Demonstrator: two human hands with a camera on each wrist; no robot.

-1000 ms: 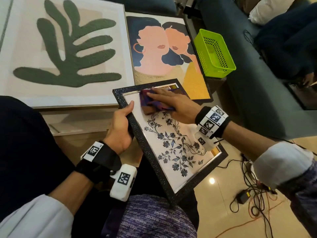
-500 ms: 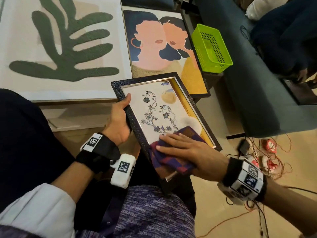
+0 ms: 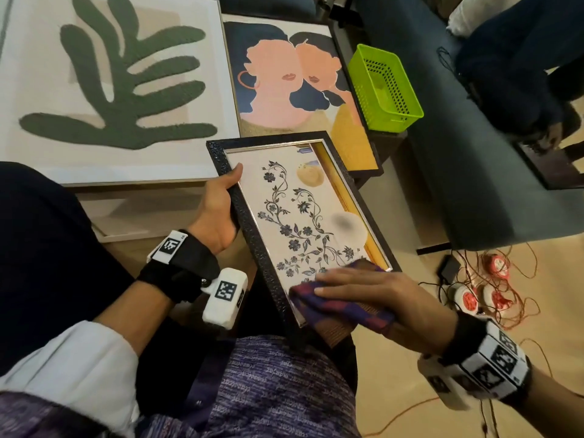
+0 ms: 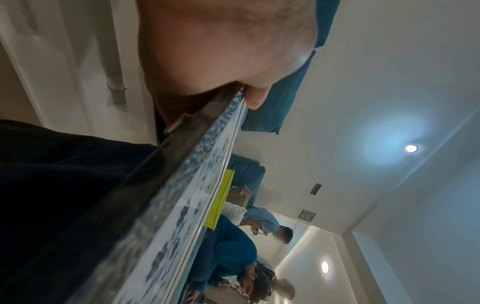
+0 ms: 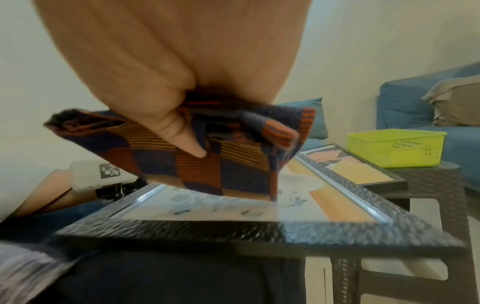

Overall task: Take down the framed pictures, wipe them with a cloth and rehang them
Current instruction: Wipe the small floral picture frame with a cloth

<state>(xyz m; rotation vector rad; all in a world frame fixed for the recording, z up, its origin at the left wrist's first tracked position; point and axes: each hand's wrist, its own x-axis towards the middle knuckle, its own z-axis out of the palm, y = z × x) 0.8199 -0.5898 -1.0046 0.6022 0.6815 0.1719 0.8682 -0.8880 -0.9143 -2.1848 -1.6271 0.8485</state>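
Cloth [image 3: 339,306] under your flat right hand [image 3: 376,292] on the floral picture frame [image 3: 252,235] | your left hand [image 3: 218,210] grips its edge.

light: warm, dim indoor | glare: ceiling spotlight [image 4: 411,148] flares | blur: right wrist view smeared | edges: wide-angle bending

A glossy beige tiled floor [image 3: 395,403] lies below, strewn with thin orange and black cables [image 3: 493,295] near a small black power adapter [image 3: 450,268]. A long teal upholstered sofa [image 3: 448,147] runs along the far side, a white cushion [image 3: 464,14] on it. A dark woven-rattan side table [image 5: 428,185] carries a lime-green perforated plastic basket [image 3: 384,86]. Walls are plain cream — round recessed ceiling lights [image 4: 411,148] glow overhead.
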